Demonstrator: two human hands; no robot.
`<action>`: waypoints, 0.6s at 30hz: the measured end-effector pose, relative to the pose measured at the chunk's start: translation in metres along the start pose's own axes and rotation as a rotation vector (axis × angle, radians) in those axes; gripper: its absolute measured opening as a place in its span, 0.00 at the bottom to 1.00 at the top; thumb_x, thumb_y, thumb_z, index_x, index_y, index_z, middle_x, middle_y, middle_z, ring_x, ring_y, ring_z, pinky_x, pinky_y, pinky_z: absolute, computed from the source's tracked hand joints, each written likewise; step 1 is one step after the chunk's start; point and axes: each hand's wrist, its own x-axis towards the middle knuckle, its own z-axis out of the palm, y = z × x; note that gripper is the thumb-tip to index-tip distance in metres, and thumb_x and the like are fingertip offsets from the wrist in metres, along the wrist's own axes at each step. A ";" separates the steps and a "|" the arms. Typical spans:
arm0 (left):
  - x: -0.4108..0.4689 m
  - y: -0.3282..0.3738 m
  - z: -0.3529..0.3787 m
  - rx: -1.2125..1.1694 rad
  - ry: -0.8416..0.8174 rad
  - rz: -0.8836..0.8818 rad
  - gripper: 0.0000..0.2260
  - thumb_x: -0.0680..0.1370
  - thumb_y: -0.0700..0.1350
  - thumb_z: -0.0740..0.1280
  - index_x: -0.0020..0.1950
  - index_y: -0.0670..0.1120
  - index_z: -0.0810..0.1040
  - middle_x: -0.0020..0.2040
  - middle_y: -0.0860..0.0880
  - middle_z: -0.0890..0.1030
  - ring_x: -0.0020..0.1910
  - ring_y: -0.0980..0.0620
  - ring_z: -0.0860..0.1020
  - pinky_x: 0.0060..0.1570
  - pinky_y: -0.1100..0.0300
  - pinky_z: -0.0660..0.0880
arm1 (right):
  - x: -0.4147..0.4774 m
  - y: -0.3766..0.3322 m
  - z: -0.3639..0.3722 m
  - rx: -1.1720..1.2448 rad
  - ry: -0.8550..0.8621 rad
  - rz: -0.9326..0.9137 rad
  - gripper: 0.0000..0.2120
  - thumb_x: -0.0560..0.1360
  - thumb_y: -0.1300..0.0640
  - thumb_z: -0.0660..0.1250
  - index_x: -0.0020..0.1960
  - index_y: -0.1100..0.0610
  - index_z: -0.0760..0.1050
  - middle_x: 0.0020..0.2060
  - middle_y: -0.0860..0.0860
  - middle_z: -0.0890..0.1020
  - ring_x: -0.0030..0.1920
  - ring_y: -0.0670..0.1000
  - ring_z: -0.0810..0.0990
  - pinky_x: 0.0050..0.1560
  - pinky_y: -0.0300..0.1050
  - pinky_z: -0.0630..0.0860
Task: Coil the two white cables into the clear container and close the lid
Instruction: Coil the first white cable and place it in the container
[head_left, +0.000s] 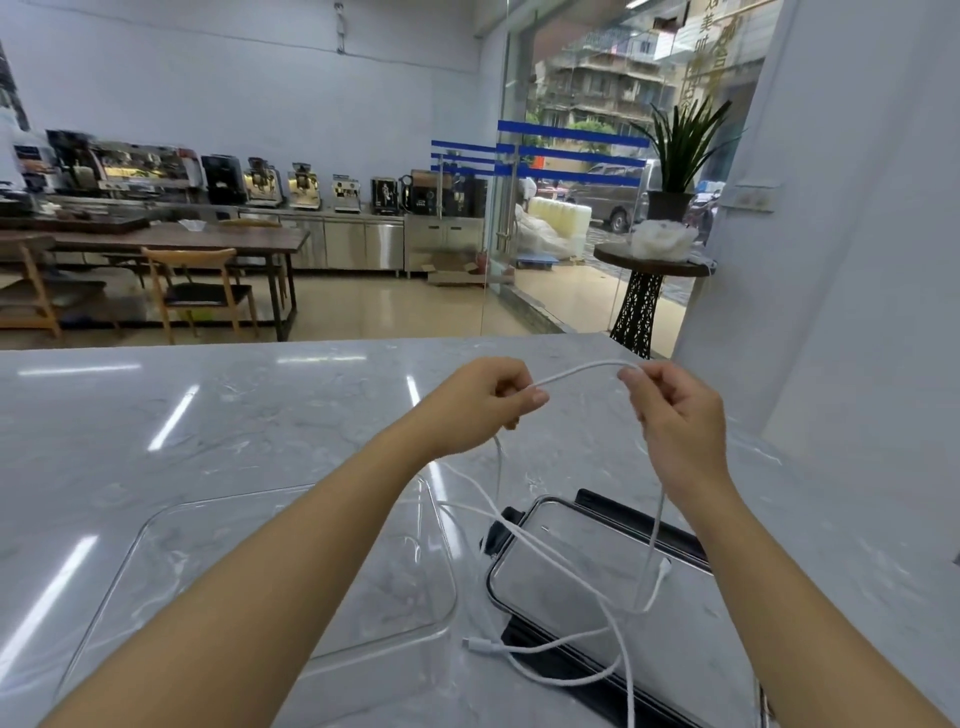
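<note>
Above the marble counter, my left hand (480, 402) and my right hand (675, 415) each pinch a white cable (582, 370), which arches between them. From both hands the cable hangs down and trails in loose loops over the lid (587, 577), a clear panel with black clips on the counter at the right. A white plug end (475, 644) lies on the counter between the lid and the clear container (171, 525). The container sits open at the left, partly under my left forearm, with nothing visible inside. I cannot separate the two cables in the tangle.
The grey marble counter (208, 415) spreads wide ahead and to the left. A white wall (857, 260) rises close on the right. Beyond the counter are tables, chairs, coffee machines and a glass door.
</note>
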 end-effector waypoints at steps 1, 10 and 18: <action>-0.002 -0.004 -0.002 0.021 -0.045 -0.033 0.10 0.77 0.48 0.63 0.37 0.46 0.74 0.33 0.49 0.77 0.36 0.52 0.76 0.41 0.61 0.73 | 0.001 -0.001 -0.003 0.019 0.053 0.017 0.09 0.75 0.57 0.65 0.35 0.54 0.74 0.21 0.43 0.70 0.24 0.42 0.64 0.26 0.36 0.63; 0.002 0.019 -0.005 0.086 0.088 0.139 0.08 0.78 0.45 0.61 0.44 0.44 0.78 0.32 0.52 0.72 0.33 0.53 0.71 0.37 0.56 0.71 | 0.002 -0.019 0.005 -0.638 -0.390 -0.251 0.22 0.72 0.53 0.68 0.65 0.53 0.68 0.54 0.52 0.76 0.55 0.53 0.74 0.56 0.49 0.64; 0.007 0.029 -0.030 0.040 -0.074 0.085 0.09 0.78 0.46 0.61 0.39 0.46 0.69 0.31 0.51 0.70 0.28 0.56 0.70 0.32 0.61 0.77 | 0.040 -0.071 0.004 -0.226 0.045 -0.321 0.07 0.76 0.60 0.62 0.42 0.55 0.78 0.26 0.49 0.71 0.26 0.42 0.68 0.27 0.36 0.64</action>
